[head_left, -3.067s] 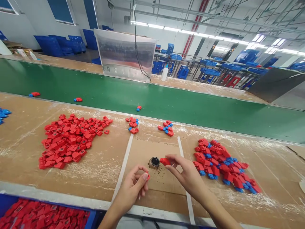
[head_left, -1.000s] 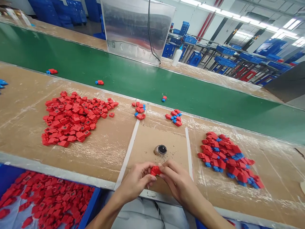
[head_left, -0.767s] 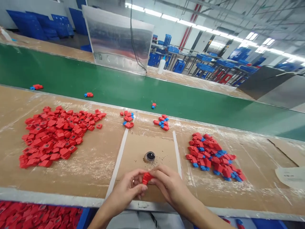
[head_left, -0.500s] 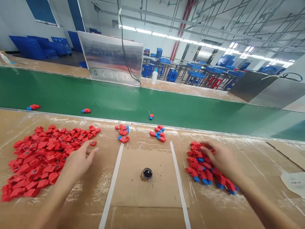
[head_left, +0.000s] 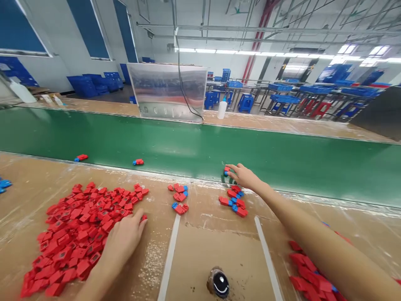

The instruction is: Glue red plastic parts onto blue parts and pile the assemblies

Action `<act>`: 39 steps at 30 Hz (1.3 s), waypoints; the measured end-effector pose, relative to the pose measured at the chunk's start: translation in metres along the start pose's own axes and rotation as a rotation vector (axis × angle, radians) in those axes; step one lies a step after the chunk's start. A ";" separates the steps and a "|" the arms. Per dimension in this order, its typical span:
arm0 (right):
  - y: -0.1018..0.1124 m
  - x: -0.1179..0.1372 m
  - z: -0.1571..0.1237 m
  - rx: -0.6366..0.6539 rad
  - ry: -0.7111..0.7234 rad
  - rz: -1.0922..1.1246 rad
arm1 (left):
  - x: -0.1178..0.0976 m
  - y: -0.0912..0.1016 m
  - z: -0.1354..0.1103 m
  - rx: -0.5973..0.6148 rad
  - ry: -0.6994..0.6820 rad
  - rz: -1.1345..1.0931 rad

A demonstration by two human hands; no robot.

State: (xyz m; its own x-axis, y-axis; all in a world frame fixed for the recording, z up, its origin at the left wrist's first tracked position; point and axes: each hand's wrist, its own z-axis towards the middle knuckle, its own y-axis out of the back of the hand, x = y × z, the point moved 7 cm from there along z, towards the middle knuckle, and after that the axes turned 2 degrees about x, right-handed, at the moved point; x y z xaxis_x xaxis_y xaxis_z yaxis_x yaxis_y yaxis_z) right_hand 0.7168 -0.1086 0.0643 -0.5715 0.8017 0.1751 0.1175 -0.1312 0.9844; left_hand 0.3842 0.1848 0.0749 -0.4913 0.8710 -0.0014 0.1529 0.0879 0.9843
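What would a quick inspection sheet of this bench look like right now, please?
Surface: cardboard bench under clear film, with white tape strips.
Job's things: red pile; red-and-blue piece at the belt's edge.
Clutter: left cluster, right cluster, red-and-blue pile, round black item, stray piece on the green belt.
Hands: left hand flat on the red pile's edge; right hand fingertips at the red-and-blue piece, grip unclear.
Cables: black cable before the metal panel.
Surroundings: white bottle, blue crates.
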 end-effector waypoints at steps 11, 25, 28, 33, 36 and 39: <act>0.022 0.007 -0.044 -0.090 -0.086 0.186 | -0.025 -0.007 -0.060 -0.039 -0.168 -0.975; 0.038 0.104 -0.286 -0.064 0.287 0.542 | -0.105 -0.040 -0.130 0.102 -0.333 -1.300; 0.029 0.116 -0.292 -0.130 0.304 0.484 | -0.125 -0.044 -0.143 0.098 -0.377 -1.351; 0.016 0.127 -0.289 -0.166 0.352 0.427 | -0.137 -0.050 -0.159 0.103 -0.354 -1.394; 0.012 0.128 -0.287 -0.155 0.365 0.432 | -0.137 -0.053 -0.165 0.115 -0.322 -1.427; 0.011 0.131 -0.286 -0.139 0.380 0.431 | -0.140 -0.055 -0.168 0.132 -0.322 -1.435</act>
State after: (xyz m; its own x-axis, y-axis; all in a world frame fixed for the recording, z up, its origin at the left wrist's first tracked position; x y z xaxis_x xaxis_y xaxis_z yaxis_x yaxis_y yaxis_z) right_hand 0.4107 -0.1722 0.1034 -0.7497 0.3974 0.5291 0.3109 -0.4942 0.8118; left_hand 0.3005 -0.0228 0.0502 -0.0820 0.0681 -0.9943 -0.2046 0.9753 0.0837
